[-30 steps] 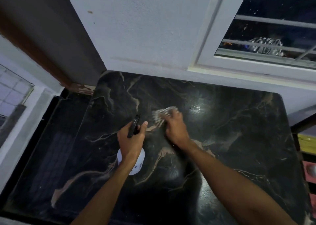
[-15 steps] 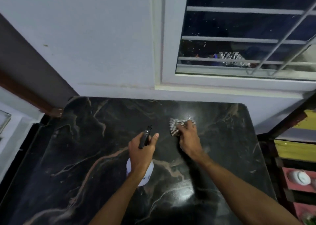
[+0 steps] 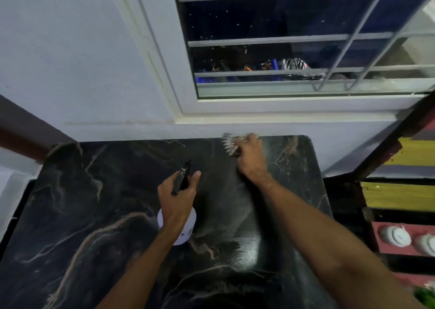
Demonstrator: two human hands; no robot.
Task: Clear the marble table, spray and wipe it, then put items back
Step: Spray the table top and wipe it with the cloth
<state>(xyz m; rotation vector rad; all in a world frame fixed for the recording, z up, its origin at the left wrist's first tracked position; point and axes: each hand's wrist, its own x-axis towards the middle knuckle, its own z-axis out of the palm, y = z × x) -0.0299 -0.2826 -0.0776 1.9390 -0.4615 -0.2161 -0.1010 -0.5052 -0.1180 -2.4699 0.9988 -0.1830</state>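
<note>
The black marble table with pale veins fills the lower part of the view, and a wet sheen shows near its front right. My left hand holds a white spray bottle with a black trigger head, upright over the middle of the table. My right hand presses a striped cloth flat against the marble at the far edge, close to the wall.
A white wall and a barred window stand directly behind the table. At the right is a painted wooden shelf with white bowls on a red level. A dark gap runs along the table's left side.
My right hand has slid the cloth away from me and to the right, up to the table's far edge. The left hand keeps the spray bottle over the middle.
</note>
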